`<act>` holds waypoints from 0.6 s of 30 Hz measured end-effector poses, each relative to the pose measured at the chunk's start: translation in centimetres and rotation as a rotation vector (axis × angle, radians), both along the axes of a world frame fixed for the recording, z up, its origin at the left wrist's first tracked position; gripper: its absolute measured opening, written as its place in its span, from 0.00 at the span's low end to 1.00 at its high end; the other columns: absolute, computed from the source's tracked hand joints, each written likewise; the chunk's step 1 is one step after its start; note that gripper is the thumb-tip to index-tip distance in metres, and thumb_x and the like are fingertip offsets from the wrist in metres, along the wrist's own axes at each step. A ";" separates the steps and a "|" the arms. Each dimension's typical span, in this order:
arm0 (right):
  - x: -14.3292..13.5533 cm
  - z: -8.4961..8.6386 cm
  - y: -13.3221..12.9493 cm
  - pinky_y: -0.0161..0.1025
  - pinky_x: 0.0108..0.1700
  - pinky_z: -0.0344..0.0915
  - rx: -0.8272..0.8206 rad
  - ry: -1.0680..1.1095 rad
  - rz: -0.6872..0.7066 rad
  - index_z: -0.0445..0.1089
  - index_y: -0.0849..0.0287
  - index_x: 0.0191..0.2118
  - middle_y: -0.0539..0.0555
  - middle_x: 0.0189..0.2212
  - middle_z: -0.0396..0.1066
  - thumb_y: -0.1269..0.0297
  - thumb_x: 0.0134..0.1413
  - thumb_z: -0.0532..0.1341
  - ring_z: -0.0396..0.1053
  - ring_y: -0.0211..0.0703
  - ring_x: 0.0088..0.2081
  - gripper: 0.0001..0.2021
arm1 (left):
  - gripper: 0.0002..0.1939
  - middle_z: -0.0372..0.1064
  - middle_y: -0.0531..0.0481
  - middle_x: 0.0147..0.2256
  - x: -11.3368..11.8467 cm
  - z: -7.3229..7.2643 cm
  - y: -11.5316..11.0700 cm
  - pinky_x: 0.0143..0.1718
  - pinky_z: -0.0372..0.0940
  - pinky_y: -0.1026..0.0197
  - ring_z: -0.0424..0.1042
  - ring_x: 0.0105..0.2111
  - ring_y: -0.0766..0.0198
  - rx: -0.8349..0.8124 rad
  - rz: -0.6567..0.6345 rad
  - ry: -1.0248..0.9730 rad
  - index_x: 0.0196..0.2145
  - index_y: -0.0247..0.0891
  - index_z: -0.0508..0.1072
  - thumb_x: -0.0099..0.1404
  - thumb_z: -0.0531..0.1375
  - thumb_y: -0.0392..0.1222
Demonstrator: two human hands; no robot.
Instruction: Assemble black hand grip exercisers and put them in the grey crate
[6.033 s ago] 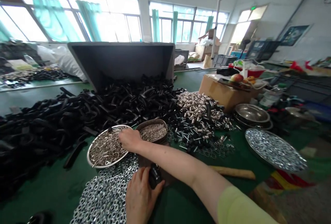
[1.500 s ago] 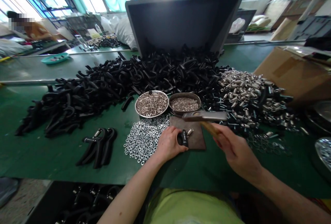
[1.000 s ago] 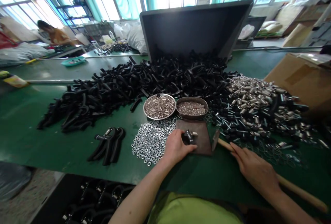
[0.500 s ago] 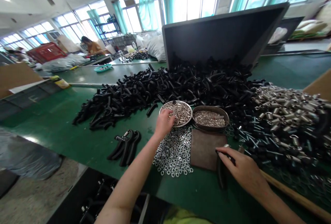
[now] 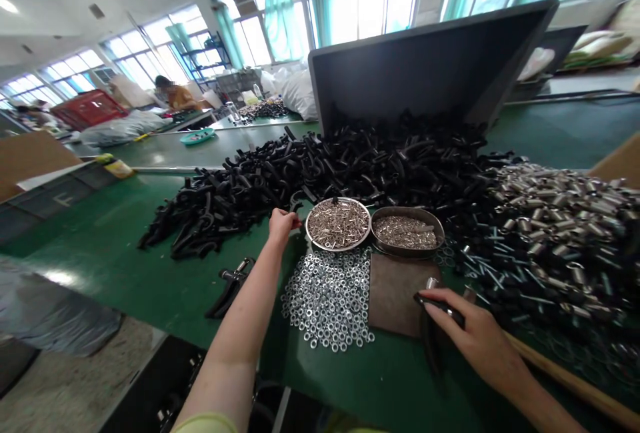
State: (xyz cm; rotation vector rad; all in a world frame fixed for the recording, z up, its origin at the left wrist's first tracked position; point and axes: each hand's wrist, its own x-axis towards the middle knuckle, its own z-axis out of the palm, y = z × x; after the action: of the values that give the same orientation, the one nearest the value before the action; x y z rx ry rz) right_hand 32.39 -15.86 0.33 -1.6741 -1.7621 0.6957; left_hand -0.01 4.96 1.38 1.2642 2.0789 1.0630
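My left hand (image 5: 284, 226) is closed at the front edge of the black pile, its fingers pinching a black curved handle (image 5: 297, 207) just left of the round dish of small metal pins (image 5: 339, 223). My right hand (image 5: 470, 329) grips a black handle piece (image 5: 444, 306) at the right edge of the brown square pad (image 5: 400, 294). A metal spring (image 5: 432, 283) shows at the top of that piece, and a dark curved part hangs below it. Between the hands lie many loose metal nuts (image 5: 327, 303). Behind the pad stands an oval tin of small metal parts (image 5: 406, 231).
A large heap of black handles (image 5: 280, 166) spreads before a tipped grey bin (image 5: 430, 73). Metal springs (image 5: 565, 209) and screws are piled at right, near a wooden stick (image 5: 565, 379). A black handle assembly (image 5: 230, 289) lies left of my forearm. Another person (image 5: 175, 94) sits far back.
My left hand has moved left from the dish of pins to the black handle beside it and closed on it. My right hand stays by the pad with its piece.
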 end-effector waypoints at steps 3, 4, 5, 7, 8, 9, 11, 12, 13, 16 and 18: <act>-0.9 1.0 -0.3 0.41 0.42 0.69 0.021 0.148 -0.025 0.73 0.56 0.42 0.55 0.38 0.76 0.54 0.55 0.55 0.72 0.48 0.42 0.15 | 0.22 0.67 0.55 0.32 3.2 0.3 -6.0 0.26 0.64 0.67 0.67 0.24 0.72 0.097 -0.128 -0.193 0.49 0.40 0.58 0.57 0.60 0.38; -1.3 1.4 -0.4 0.41 0.40 0.69 0.037 0.194 -0.031 0.73 0.56 0.42 0.55 0.36 0.76 0.55 0.56 0.55 0.73 0.48 0.41 0.15 | 0.24 0.65 0.56 0.32 4.6 0.4 -8.4 0.24 0.62 0.68 0.66 0.22 0.73 0.174 -0.264 -0.410 0.49 0.41 0.58 0.56 0.61 0.40; -1.8 1.9 -0.6 0.41 0.39 0.69 0.055 0.232 -0.036 0.73 0.57 0.41 0.55 0.34 0.76 0.55 0.56 0.55 0.73 0.48 0.39 0.15 | 0.23 0.64 0.57 0.31 5.9 0.4 -10.8 0.24 0.61 0.69 0.64 0.21 0.74 0.184 -0.390 -0.611 0.46 0.41 0.60 0.54 0.63 0.41; -2.7 2.8 -1.0 0.39 0.36 0.69 0.093 0.285 -0.046 0.73 0.57 0.40 0.54 0.32 0.75 0.56 0.56 0.55 0.73 0.47 0.37 0.13 | 0.19 0.60 0.58 0.27 8.6 0.5 -15.2 0.20 0.58 0.69 0.61 0.18 0.75 0.041 -0.545 -0.869 0.40 0.39 0.61 0.53 0.64 0.43; -3.2 3.2 -1.2 0.39 0.35 0.69 0.113 0.300 -0.049 0.73 0.56 0.38 0.53 0.31 0.75 0.57 0.56 0.55 0.73 0.46 0.36 0.13 | 0.19 0.59 0.59 0.26 9.8 0.5 -17.1 0.17 0.54 0.70 0.58 0.16 0.76 -0.047 -0.568 -0.945 0.38 0.39 0.60 0.52 0.65 0.44; -3.5 3.6 -1.5 0.38 0.35 0.69 0.136 0.306 -0.047 0.73 0.56 0.37 0.53 0.31 0.75 0.57 0.57 0.55 0.73 0.45 0.34 0.12 | 0.20 0.58 0.60 0.25 10.8 0.5 -18.6 0.15 0.51 0.70 0.55 0.15 0.77 -0.118 -0.587 -0.998 0.36 0.39 0.60 0.51 0.66 0.45; -4.1 4.3 -2.0 0.36 0.35 0.68 0.191 0.294 -0.034 0.73 0.56 0.35 0.51 0.30 0.75 0.59 0.57 0.56 0.73 0.42 0.33 0.10 | 0.24 0.57 0.61 0.24 12.4 0.6 -20.7 0.14 0.46 0.71 0.52 0.15 0.77 -0.192 -0.612 -1.074 0.37 0.39 0.60 0.48 0.68 0.46; -4.2 4.5 -2.3 0.35 0.36 0.68 0.223 0.278 -0.028 0.73 0.55 0.34 0.51 0.30 0.75 0.60 0.57 0.56 0.73 0.41 0.32 0.10 | 0.26 0.56 0.61 0.23 12.9 0.7 -21.3 0.15 0.46 0.71 0.52 0.16 0.77 -0.198 -0.627 -1.097 0.38 0.39 0.61 0.46 0.69 0.47; -4.3 4.7 -2.6 0.34 0.36 0.67 0.255 0.254 -0.024 0.73 0.55 0.34 0.50 0.30 0.75 0.61 0.57 0.56 0.73 0.40 0.32 0.09 | 0.28 0.58 0.60 0.24 13.3 0.9 -21.8 0.16 0.48 0.70 0.54 0.18 0.76 -0.187 -0.639 -1.106 0.39 0.39 0.62 0.44 0.70 0.48; -4.3 4.8 -3.4 0.33 0.37 0.67 0.342 0.171 -0.038 0.72 0.56 0.34 0.50 0.31 0.76 0.63 0.57 0.56 0.73 0.39 0.33 0.08 | 0.33 0.65 0.53 0.32 14.0 1.5 -22.4 0.28 0.60 0.67 0.64 0.29 0.68 -0.127 -0.674 -1.013 0.42 0.38 0.64 0.40 0.72 0.48; -4.1 4.6 -3.6 0.33 0.36 0.66 0.386 0.123 -0.041 0.72 0.56 0.34 0.50 0.30 0.76 0.64 0.57 0.56 0.72 0.38 0.31 0.07 | 0.35 0.67 0.50 0.38 14.2 2.0 -22.6 0.35 0.63 0.63 0.67 0.36 0.63 -0.100 -0.691 -0.881 0.45 0.39 0.63 0.40 0.72 0.46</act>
State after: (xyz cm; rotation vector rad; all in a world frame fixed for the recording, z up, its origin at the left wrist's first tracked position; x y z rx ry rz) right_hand 28.27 -19.49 4.91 -1.3715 -1.6466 0.3980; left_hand 14.22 -17.69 3.33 1.0510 0.9224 0.9172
